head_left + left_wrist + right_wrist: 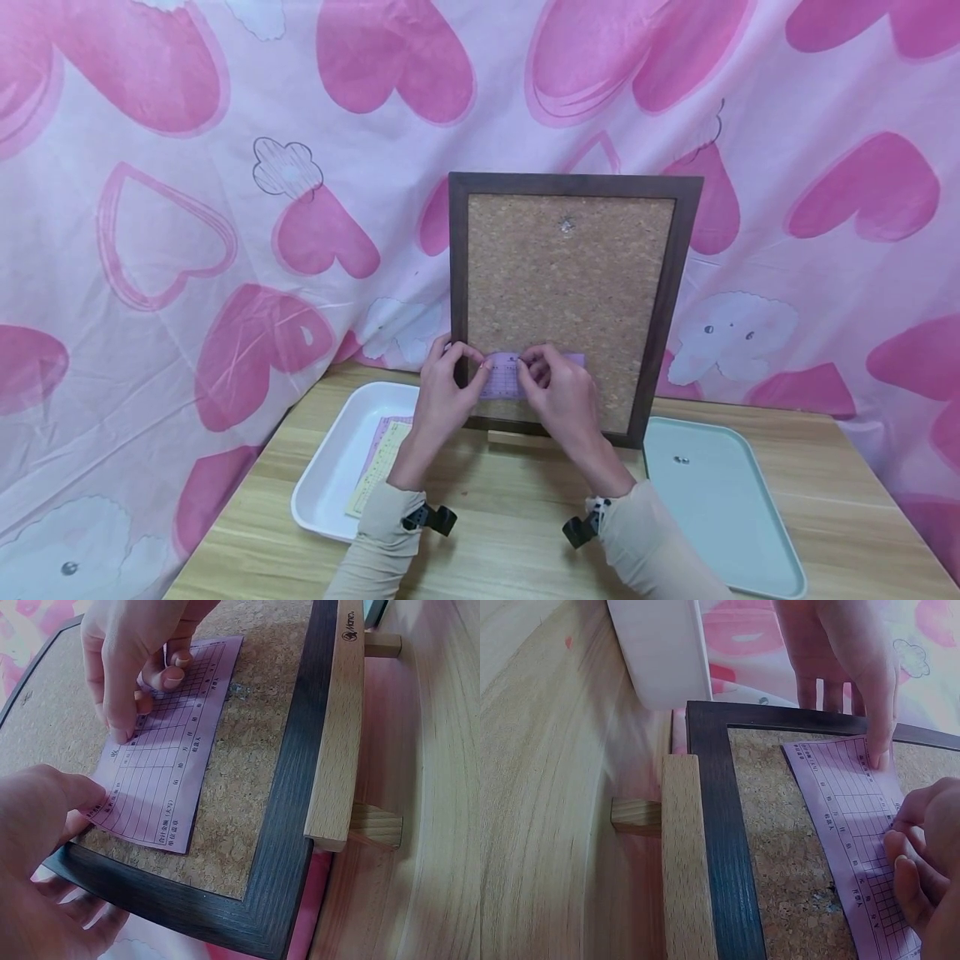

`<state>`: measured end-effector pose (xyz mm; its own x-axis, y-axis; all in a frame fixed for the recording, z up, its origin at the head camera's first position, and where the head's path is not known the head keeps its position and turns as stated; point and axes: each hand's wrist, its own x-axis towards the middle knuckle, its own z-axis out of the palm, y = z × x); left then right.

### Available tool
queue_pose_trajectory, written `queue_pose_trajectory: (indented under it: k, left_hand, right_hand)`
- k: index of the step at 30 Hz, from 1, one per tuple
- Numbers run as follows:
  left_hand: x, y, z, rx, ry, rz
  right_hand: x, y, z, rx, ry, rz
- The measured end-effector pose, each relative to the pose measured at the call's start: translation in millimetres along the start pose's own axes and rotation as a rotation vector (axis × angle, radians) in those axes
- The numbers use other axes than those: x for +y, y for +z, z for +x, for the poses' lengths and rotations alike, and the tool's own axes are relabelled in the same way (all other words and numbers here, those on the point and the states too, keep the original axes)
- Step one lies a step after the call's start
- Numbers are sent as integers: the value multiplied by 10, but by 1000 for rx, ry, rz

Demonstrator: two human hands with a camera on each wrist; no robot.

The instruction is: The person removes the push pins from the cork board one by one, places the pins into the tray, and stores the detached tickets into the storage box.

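A purple printed form slip (501,385) lies across the lower part of a dark-framed cork board (570,292). My left hand (444,387) pinches the slip's left end near the frame's left side; in the left wrist view its other fingers reach behind the frame. My right hand (562,392) has thumb and fingers drawn together at the slip's upper edge, near its middle. Any small thing between those fingertips is hidden. In the right wrist view the slip (847,817) bows slightly along its length, and its lower edge shows.
A white tray (318,483) with yellow and purple slips (381,467) stands left. A pale green tray (720,500) with small shiny pieces (681,460) lies right. Another shiny piece (566,225) sits high on the cork. A wooden stand (337,750) supports the board; patterned cloth hangs behind.
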<state>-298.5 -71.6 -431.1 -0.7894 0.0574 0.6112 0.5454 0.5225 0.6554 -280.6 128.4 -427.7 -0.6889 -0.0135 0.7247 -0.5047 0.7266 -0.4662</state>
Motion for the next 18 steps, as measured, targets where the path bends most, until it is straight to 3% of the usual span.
queue_pose_trajectory:
  k: [18]
  left_hand:
    - [-27,-2,-1,7,10,-3]
  right_hand:
    - [41,-2,-51,-15,-1,67]
